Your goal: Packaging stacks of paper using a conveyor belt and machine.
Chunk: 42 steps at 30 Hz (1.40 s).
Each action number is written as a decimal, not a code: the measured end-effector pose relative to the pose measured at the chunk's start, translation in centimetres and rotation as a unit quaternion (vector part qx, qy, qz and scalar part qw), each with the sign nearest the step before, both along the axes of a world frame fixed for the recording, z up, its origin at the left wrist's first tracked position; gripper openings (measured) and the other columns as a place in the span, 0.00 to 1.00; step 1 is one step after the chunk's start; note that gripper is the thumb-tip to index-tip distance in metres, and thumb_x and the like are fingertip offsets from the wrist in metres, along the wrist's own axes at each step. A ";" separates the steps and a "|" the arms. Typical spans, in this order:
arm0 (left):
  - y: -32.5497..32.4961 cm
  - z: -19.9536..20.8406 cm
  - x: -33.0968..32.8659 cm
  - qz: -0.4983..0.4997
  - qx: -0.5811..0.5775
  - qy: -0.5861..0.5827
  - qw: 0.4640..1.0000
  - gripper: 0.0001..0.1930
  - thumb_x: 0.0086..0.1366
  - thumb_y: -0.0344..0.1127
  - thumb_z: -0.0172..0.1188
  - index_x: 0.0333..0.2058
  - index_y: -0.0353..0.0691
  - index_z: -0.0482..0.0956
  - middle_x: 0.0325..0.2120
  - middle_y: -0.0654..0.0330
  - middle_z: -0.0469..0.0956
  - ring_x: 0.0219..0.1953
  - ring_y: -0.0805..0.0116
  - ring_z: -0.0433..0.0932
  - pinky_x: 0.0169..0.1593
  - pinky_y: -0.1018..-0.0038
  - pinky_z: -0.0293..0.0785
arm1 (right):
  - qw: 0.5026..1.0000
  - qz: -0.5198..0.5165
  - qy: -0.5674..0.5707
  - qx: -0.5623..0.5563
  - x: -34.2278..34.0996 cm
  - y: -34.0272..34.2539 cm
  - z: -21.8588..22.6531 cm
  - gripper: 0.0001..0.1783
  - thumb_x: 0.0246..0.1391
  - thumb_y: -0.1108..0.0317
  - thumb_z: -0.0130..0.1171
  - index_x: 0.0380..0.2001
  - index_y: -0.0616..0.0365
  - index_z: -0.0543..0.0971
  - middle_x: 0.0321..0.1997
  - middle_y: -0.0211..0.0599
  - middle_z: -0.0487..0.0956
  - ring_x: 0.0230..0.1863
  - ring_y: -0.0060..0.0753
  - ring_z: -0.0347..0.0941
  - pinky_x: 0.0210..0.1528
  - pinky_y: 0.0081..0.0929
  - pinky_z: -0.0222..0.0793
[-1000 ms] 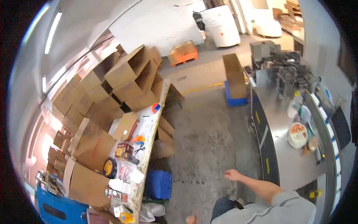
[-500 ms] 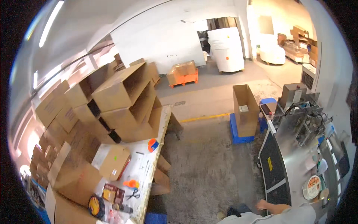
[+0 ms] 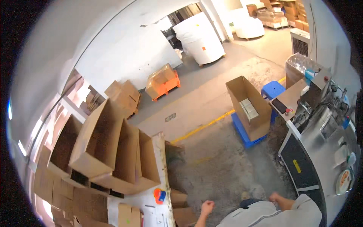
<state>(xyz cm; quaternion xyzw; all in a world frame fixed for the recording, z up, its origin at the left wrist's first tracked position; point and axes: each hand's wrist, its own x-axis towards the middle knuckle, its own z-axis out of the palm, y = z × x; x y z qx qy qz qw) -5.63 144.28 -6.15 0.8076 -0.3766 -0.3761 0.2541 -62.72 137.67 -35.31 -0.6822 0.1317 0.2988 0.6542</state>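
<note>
My left hand (image 3: 207, 207) hangs low at the bottom of the view, over the floor beside the white worktable (image 3: 151, 210). Its fingers are curled in, with nothing seen in them. My right hand (image 3: 277, 197) is close to my body, near the metal machine bench (image 3: 319, 132). Those fingers also look curled, and no object shows in them. Ahead of me an open cardboard box (image 3: 261, 125) stands on a blue pallet (image 3: 242, 130). Small white packs (image 3: 248, 108) lie inside it. Neither hand touches the box, table or bench.
Large open cartons (image 3: 102, 147) are stacked on the left table, near an orange-and-blue tape roll (image 3: 159, 196). A blue stool (image 3: 273, 89) stands behind the box. Farther off are an orange pallet (image 3: 166, 87) with cartons and a big white wrapped bundle (image 3: 200, 39).
The view has swung right and tilted, bringing the box and bench closer. My left hand has come into sight at the bottom. The near part of the worktable has left the picture.
</note>
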 end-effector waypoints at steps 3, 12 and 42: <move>-2.4 -2.7 5.0 -0.078 0.051 -0.106 0.990 0.14 0.57 0.44 0.61 0.34 0.40 0.83 0.29 0.53 0.83 0.34 0.59 0.82 0.38 0.67 0.77 | 0.832 -0.523 0.107 -0.153 15.6 -13.3 12.0 0.20 0.50 0.54 0.61 0.35 0.61 0.81 0.28 0.37 0.80 0.26 0.30 0.75 0.29 0.32 0.71; -14.4 -11.9 24.5 -0.358 0.302 -0.188 0.863 0.12 0.56 0.48 0.58 0.31 0.49 0.82 0.29 0.56 0.82 0.35 0.56 0.82 0.35 0.54 0.76 | 0.801 -0.568 0.110 -0.155 34.2 -44.1 18.1 0.16 0.51 0.59 0.62 0.38 0.59 0.83 0.30 0.36 0.83 0.27 0.27 0.77 0.31 0.32 0.74; -122.7 -0.6 47.5 -0.126 0.194 0.052 0.971 0.27 0.56 0.59 0.63 0.41 0.38 0.83 0.34 0.52 0.83 0.39 0.65 0.82 0.45 0.69 0.75 | 0.930 -0.211 0.219 -0.208 65.1 -122.6 23.3 0.45 0.51 0.25 0.41 0.40 0.58 0.83 0.43 0.52 0.81 0.48 0.55 0.76 0.50 0.45 0.70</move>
